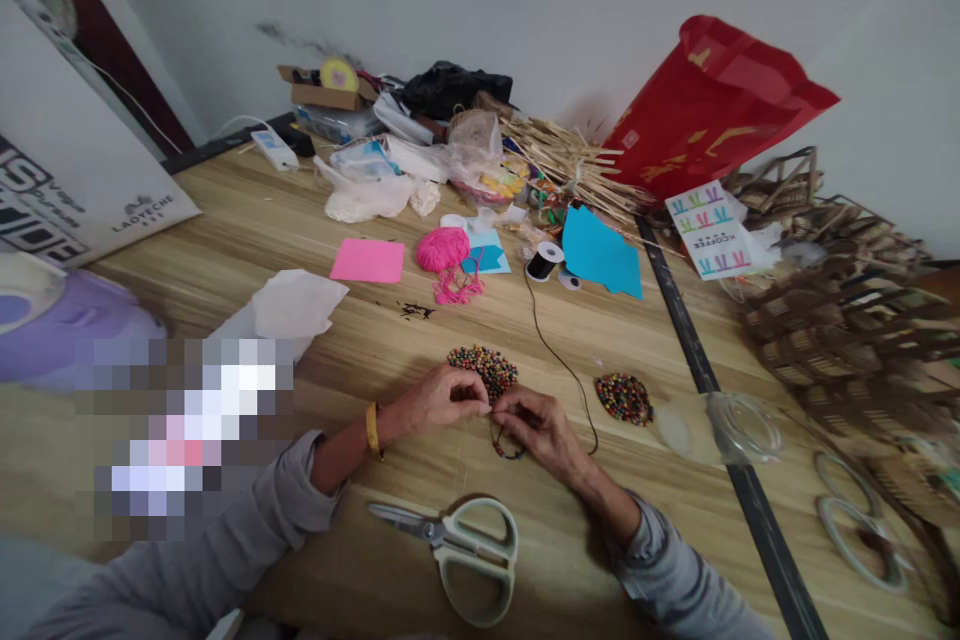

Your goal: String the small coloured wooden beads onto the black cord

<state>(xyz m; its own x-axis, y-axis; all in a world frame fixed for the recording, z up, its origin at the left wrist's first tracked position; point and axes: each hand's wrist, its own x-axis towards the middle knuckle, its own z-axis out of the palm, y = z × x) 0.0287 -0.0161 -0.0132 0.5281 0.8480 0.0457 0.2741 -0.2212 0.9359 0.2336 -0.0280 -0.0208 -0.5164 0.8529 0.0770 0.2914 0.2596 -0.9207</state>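
Note:
My left hand [450,398] and my right hand [544,430] meet fingertip to fingertip just in front of a pile of small multicoloured beads [487,367]. A short beaded cord [510,453] hangs in a loop below my right fingers, which are pinched on it. My left thumb and forefinger are pressed together; what they grip is too small to make out. Black cord [551,350] runs from a spool [545,261] down to beside my right wrist. Scissors with cream handles [476,550] lie nearest me, blades pointing left.
Right of my hands lies a coil of strung beads [624,399], then clear tubing coils [744,427]. Pink yarn [442,250], a pink card [367,261] and blue sheets [602,252] lie farther back. Plastic bags [367,190], a red bag [724,110] and woven baskets [817,340] crowd the edges.

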